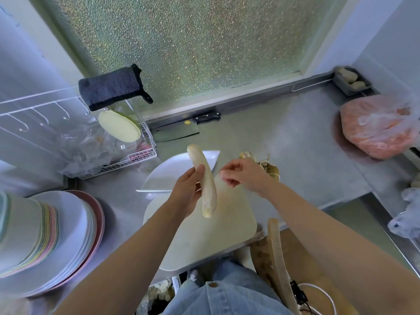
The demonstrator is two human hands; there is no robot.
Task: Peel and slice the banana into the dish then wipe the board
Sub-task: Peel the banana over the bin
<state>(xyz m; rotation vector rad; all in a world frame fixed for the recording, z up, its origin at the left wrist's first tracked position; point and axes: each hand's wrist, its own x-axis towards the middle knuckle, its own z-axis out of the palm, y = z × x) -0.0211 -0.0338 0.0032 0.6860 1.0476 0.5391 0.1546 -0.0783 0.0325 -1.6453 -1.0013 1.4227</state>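
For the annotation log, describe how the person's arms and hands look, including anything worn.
The left forearm and right forearm are bare, no sleeves visible. The left hand and right hand wear no gloves; no watch, bracelet or ring shows. Blue denim clothing with a metal button shows below.

Pale cream banana (205,181), white board (211,237), white dish (172,172), dark grey mitt (111,88), speckled glittery window (193,42).

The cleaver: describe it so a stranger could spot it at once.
Start at the frosted window and drop to the steel counter below its sill. The cleaver lies flat there, beyond the white dish. Unlike its neighbours, it is a broad dark rectangular blade with a black handle.
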